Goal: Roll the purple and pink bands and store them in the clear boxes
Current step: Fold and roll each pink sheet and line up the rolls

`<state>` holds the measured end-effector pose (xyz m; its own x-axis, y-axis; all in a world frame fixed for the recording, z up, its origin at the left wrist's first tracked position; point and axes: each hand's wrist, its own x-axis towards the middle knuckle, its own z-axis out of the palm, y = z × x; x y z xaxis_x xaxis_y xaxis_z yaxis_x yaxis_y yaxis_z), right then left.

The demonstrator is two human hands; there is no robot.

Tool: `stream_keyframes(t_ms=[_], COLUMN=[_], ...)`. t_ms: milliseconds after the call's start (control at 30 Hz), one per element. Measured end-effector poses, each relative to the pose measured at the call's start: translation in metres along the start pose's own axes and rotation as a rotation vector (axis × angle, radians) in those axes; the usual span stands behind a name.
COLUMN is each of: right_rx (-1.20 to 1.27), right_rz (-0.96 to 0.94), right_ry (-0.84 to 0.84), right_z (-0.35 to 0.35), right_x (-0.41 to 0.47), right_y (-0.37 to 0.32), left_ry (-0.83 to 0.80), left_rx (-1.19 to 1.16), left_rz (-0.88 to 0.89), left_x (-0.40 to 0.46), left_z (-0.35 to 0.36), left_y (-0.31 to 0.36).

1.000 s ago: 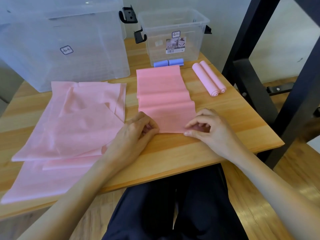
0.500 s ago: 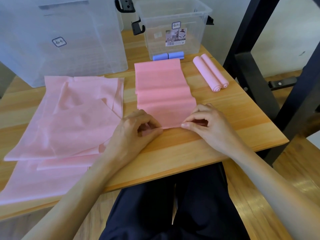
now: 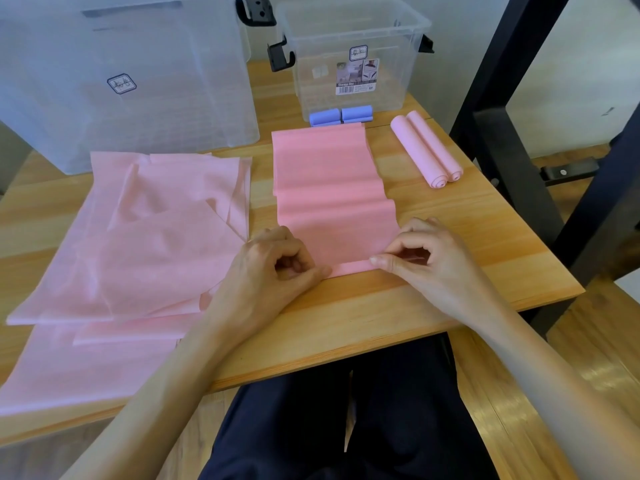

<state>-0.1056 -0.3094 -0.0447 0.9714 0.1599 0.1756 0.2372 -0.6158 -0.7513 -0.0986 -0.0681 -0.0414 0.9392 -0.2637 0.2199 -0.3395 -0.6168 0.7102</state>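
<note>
I see the pink band [image 3: 332,188] lying flat on the table [image 3: 450,299], its near edge folded over. My left hand [image 3: 273,271] and right hand [image 3: 426,261] pinch that fold's two corners. It looks thin, limp and stretchy, so I'd keep gripping both ends evenly.

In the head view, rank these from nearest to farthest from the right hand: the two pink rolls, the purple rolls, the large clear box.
From the right hand:
1. Pink rolls, beyond it, right side of the table.
2. Purple rolls, farther back, against the small box.
3. Large clear box, far left rear.
</note>
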Motion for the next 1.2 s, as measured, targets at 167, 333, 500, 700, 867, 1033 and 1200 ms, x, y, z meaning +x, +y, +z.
stream_keyframes(t_ms=[167, 333, 500, 700, 867, 1033, 1200], right_rx=[-0.048, -0.016, -0.046, -0.457, -0.543, -0.355, -0.388], right_rz=[0.037, 0.061, 0.015, -0.362, -0.470, -0.369, -0.427], right_ry=[0.049, 0.056, 0.096, 0.264, 0.254, 0.151, 0.137], right_z=[0.002, -0.001, 0.001, 0.003, -0.001, -0.003, -0.008], right_x=[-0.002, -0.004, -0.006, -0.006, -0.005, -0.005, -0.008], right_y=[-0.003, -0.006, 0.001, 0.006, 0.006, 0.011, 0.011], left_ry=[0.009, 0.036, 0.026, 0.026, 0.068, 0.050, 0.043], left_rx=[0.006, -0.004, -0.027, 0.139, 0.369, 0.360, 0.185], left_rz=[-0.009, -0.011, -0.001, 0.226, 0.392, 0.380, 0.215], left_x=[0.000, 0.000, 0.000, -0.005, -0.006, -0.014, -0.018], left_z=[0.000, -0.002, -0.003, 0.000, 0.005, 0.004, -0.001], left_y=[0.000, 0.000, 0.001, -0.001, -0.002, -0.001, 0.001])
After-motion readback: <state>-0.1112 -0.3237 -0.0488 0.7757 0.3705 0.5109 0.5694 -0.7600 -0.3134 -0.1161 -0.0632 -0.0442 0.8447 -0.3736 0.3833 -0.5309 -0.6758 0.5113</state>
